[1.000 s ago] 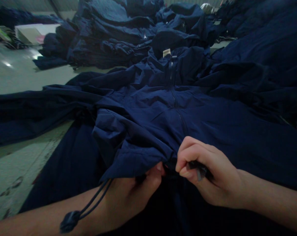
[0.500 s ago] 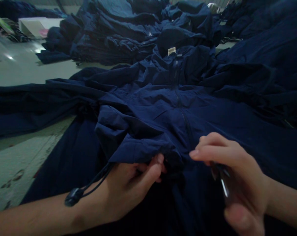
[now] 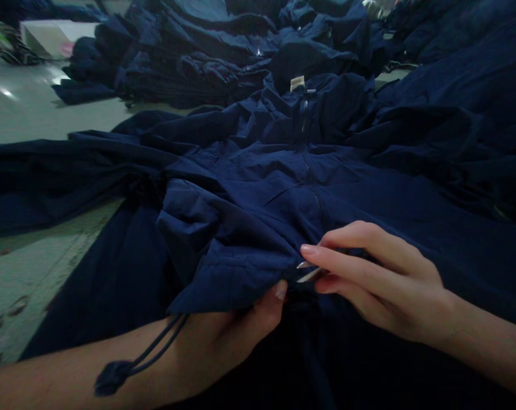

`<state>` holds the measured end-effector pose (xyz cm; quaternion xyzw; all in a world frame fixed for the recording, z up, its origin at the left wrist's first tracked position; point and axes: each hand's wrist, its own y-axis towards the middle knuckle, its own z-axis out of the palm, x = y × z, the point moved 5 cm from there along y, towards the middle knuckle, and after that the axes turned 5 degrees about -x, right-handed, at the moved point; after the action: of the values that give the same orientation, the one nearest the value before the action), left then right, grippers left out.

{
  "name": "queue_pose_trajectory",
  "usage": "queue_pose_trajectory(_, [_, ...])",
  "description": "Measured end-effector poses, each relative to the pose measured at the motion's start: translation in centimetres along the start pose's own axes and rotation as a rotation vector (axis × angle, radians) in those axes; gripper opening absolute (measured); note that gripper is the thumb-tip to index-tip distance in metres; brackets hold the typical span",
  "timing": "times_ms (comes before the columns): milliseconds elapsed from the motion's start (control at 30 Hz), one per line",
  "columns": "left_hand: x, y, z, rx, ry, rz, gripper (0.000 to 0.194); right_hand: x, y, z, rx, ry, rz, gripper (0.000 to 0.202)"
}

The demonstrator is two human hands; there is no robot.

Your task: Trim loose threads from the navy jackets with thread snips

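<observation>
A navy jacket [image 3: 258, 171] with a front zipper is spread out before me, its collar pointing away. My left hand [image 3: 244, 330] pinches the lower hem between thumb and fingers; the folded cloth hides most of those fingers. A drawcord with a dark toggle [image 3: 112, 377] hangs from the hem across my left forearm. In my right hand [image 3: 377, 279] are small thread snips [image 3: 309, 275]. Their two pointed metal blades stand slightly apart, close to the hem by my left thumb. The handles are covered by my fingers.
Heaped navy garments [image 3: 206, 57] lie behind the jacket, and more dark cloth [image 3: 466, 85] piles up at the right. On the pale table [image 3: 23, 114], a white box [image 3: 48, 39] stands at the far left.
My right hand has moved left and turned, bringing the snips' blades to the hem beside my left thumb. The held hem and the toggle have shifted slightly down and left.
</observation>
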<state>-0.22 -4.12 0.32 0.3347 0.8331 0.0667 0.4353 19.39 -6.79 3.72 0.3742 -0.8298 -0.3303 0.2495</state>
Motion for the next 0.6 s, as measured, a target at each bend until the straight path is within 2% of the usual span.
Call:
queue_pose_trajectory(133, [-0.5,-0.2,-0.5,-0.058,0.167,0.104,0.017,0.1,0.2,0.0,-0.013,0.048,0.001,0.018])
queue_pose_trajectory(267, [-0.7,-0.2,-0.4,-0.058,0.18,0.141,0.019,0.3,0.2,0.1,-0.012,0.073,0.016,0.019])
queue_pose_trajectory(467, [-0.1,-0.7,0.0,0.007,0.213,0.119,0.026,0.2,0.3,0.1,-0.017,0.063,0.015,0.019])
queue_pose_trajectory(600, [0.3,-1.2,-0.5,-0.009,0.281,0.077,0.023,0.4,0.4,-0.1,-0.025,0.048,0.037,0.022])
